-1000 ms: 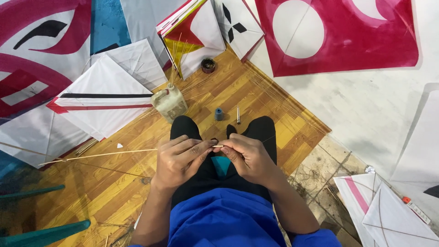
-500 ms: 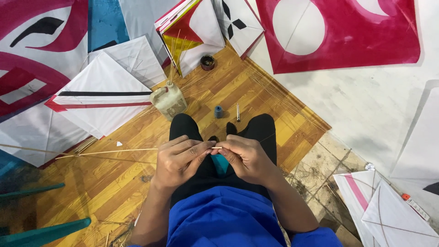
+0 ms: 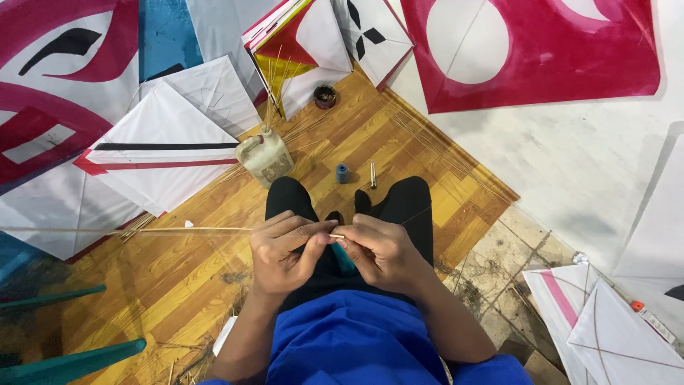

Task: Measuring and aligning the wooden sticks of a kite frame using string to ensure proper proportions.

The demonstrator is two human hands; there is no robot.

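A long thin pale bamboo stick (image 3: 142, 230) runs level from the left edge of the frame to the centre, where its near end sits between the two hands. The left hand (image 3: 285, 253) is curled around that end, fingers folded over it and the thumb pressed against it, so the stick is pinched fast. The right hand (image 3: 381, 249) meets it from the other side, its fingertips closed on the very tip of the stick; whether a thread is also held there is too small to tell. Both hands touch at the fingertips, just above the lap, with forearms coming up from the lower centre of the frame out of blue sleeves.

Beyond the hands, past the black-trousered knees, a small blue thread spool (image 3: 343, 173) stands on the wooden plank floor (image 3: 399, 142), with a slim metal tool (image 3: 372, 174) just beside it. A dirty translucent plastic jug (image 3: 265, 157) holding more thin sticks stands in the upper centre-left. A white paper kite with black and red stripes (image 3: 157, 153) lies at the left, and a large pink kite with a white circle (image 3: 541, 50) fills the upper right.
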